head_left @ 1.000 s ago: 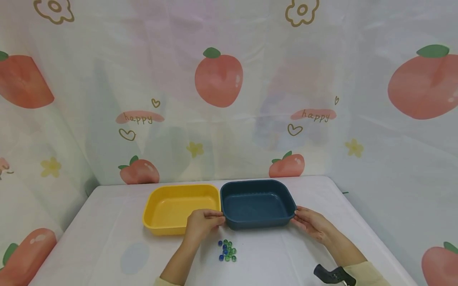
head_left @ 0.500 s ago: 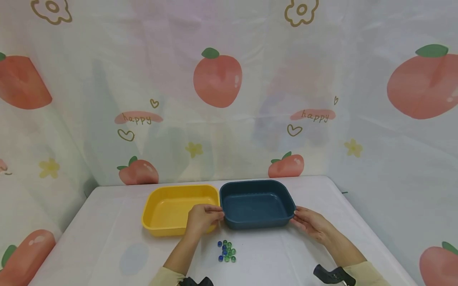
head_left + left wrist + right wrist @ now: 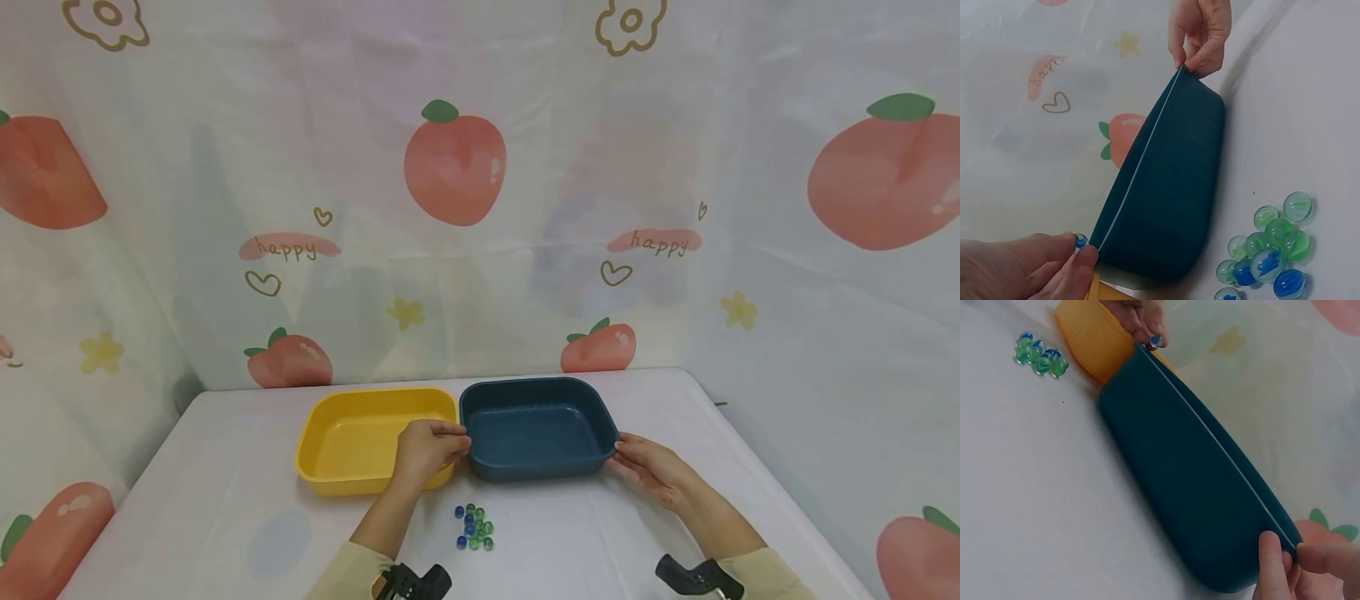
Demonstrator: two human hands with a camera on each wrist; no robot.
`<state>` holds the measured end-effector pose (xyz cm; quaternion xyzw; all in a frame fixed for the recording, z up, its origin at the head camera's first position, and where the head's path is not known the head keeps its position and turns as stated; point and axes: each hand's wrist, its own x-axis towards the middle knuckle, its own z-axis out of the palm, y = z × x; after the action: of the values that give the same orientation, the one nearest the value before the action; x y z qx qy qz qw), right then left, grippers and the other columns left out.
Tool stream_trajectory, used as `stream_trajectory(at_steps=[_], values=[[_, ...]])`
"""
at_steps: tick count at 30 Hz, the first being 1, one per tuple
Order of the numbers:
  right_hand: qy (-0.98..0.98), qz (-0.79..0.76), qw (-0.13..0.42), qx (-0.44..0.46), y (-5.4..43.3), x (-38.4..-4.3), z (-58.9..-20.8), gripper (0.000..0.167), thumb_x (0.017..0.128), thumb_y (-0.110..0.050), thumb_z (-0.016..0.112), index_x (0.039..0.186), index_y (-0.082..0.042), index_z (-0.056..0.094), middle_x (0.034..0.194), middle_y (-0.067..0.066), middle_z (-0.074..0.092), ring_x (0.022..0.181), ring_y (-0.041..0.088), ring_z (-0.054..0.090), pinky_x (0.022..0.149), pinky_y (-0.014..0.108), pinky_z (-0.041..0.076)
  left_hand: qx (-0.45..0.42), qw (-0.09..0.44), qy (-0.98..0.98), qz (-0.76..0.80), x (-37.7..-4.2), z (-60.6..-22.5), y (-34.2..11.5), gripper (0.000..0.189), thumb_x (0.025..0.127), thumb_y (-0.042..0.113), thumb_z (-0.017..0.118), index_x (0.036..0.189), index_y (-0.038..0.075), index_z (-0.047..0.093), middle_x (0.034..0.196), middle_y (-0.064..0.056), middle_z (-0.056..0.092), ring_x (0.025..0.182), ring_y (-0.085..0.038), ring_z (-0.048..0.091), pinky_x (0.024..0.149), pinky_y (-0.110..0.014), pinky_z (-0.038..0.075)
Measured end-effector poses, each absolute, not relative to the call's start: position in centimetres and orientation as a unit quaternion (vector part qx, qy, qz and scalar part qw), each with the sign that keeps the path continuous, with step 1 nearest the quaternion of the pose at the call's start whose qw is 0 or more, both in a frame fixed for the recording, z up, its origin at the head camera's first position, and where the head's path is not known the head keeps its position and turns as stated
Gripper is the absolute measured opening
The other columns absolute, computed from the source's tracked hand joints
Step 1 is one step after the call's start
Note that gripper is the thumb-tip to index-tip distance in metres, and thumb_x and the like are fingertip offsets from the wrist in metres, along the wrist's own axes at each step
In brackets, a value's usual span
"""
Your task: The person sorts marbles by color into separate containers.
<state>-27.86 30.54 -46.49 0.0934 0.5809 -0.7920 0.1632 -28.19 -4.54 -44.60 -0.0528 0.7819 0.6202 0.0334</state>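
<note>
A dark blue plastic tray (image 3: pixel 538 429) sits on the white table. At its front right corner my right hand (image 3: pixel 654 468) pinches the rim; in the right wrist view the thumb (image 3: pixel 1322 557) lies on one side and a finger (image 3: pixel 1270 565) against the wall. Between the fingertips of my left hand (image 3: pixel 429 450) is a blue and clear glass marble (image 3: pixel 1080 240), right at the tray's left rim. That hand overlaps the corner of a yellow tray (image 3: pixel 337 482). In front of the trays lie several loose glass marbles (image 3: pixel 474 527), some green, some blue.
The two trays stand side by side near the back of the table (image 3: pixel 585 542). Behind it hangs a curtain (image 3: pixel 480 275) printed with peaches. A black wrist device (image 3: pixel 701 577) shows by the right sleeve, another (image 3: pixel 416 582) by the left.
My left hand has risen slightly along the blue tray's left rim, bringing its sleeve and wrist device into view. The right hand keeps its grip on the rim.
</note>
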Motion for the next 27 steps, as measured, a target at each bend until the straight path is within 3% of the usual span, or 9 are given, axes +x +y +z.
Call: stream_trajectory(at_steps=[7, 27], values=[[0.582, -0.790, 0.169, 0.088, 30.53, -27.90, -46.36, 0.065, 0.102, -0.004, 0.048, 0.151, 0.012, 0.009, 0.102, 0.003, 0.067, 0.094, 0.011, 0.068, 0.090, 0.027, 0.055, -0.060, 0.034, 0.781, 0.620, -28.49, -44.64, -4.47, 0.016, 0.086, 0.009, 0.075, 0.099, -0.001, 0.075, 0.089, -0.009, 0.074, 0.079, -0.018, 0.072, 0.075, -0.028, 0.060], [0.590, -0.786, 0.164, 0.086, 30.62, -28.00, -46.64, 0.063, 0.102, -0.004, 0.047, 0.151, 0.012, 0.010, 0.102, 0.003, 0.067, 0.093, 0.010, 0.067, 0.088, 0.026, 0.056, -0.051, 0.019, 0.788, 0.614, -28.23, -44.80, -4.42, 0.019, 0.085, 0.011, 0.077, 0.099, -0.001, 0.075, 0.087, -0.008, 0.075, 0.078, -0.016, 0.071, 0.075, -0.028, 0.060]])
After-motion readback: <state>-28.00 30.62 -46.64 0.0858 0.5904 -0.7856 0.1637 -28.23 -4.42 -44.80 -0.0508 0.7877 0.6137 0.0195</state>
